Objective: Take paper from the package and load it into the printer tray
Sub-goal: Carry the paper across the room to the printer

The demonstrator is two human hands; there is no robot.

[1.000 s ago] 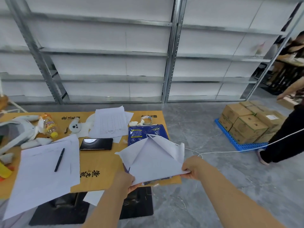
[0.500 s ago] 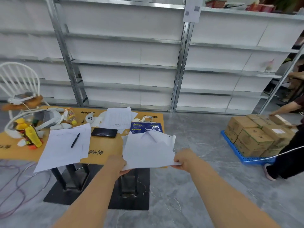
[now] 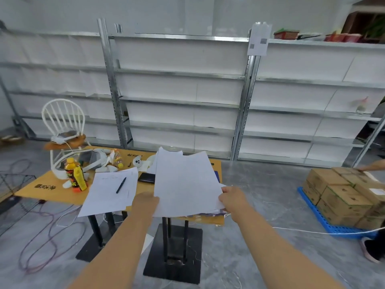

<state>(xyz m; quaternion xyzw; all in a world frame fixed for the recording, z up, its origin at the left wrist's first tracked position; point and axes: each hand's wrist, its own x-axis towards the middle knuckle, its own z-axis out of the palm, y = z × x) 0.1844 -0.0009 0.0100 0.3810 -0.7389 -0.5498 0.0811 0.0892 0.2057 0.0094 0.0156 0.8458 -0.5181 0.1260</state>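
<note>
A thin stack of white paper (image 3: 185,182) is raised above the near right end of the yellow table (image 3: 54,184), its sheets now fairly flat. My left hand (image 3: 145,202) grips its lower left edge and my right hand (image 3: 232,198) pinches its lower right corner. Under the sheets, a strip of the blue and purple paper package (image 3: 205,214) peeks out at the table edge. No printer or tray is in view.
On the table lie loose sheets with a black pen (image 3: 121,185), a dark phone (image 3: 146,177), yellow bottles (image 3: 76,174) and a white headset (image 3: 91,158). A white chair (image 3: 63,122) stands behind. Cardboard boxes (image 3: 343,192) on a blue pallet sit at right, beside another person's shoe (image 3: 369,250). Cables cross the floor.
The view has tilted up and backed away from the table. The folded, tented sheets have been lifted and flattened between both hands, now covering the blue package.
</note>
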